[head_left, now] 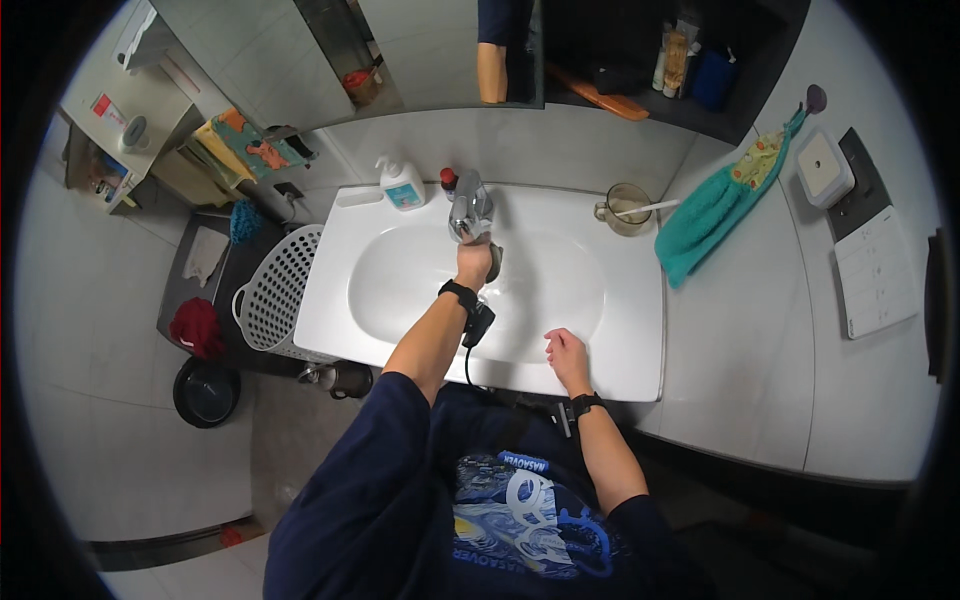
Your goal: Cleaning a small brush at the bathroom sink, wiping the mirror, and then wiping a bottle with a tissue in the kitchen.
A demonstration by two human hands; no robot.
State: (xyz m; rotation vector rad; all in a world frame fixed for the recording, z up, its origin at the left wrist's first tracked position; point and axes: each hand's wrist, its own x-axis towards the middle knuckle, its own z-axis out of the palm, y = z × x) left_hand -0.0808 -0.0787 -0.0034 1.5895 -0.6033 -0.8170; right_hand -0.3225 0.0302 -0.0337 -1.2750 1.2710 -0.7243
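Observation:
My left hand [473, 263] reaches over the white washbasin [325, 290] to the chrome faucet [470, 208], its fingers closed at the spout end. A dark oval piece [495, 262] shows just right of that hand; whether I hold it or it lies behind, I cannot tell. Over the basin's front rim hovers my right hand [567, 358], fingers curled in, with nothing visible in them. A white pump bottle [402, 184] and a small bottle with a red cap [449, 180] stand on the ledge left of the faucet.
A brown see-through mug [626, 208] with a white stick-like item sits at the basin's back right. A teal towel [715, 225] hangs beside it. Left of the basin stand a white perforated basket [283, 290] and a dark bowl [207, 392]. A mirror cabinet and open shelf [640, 70] overhang the back.

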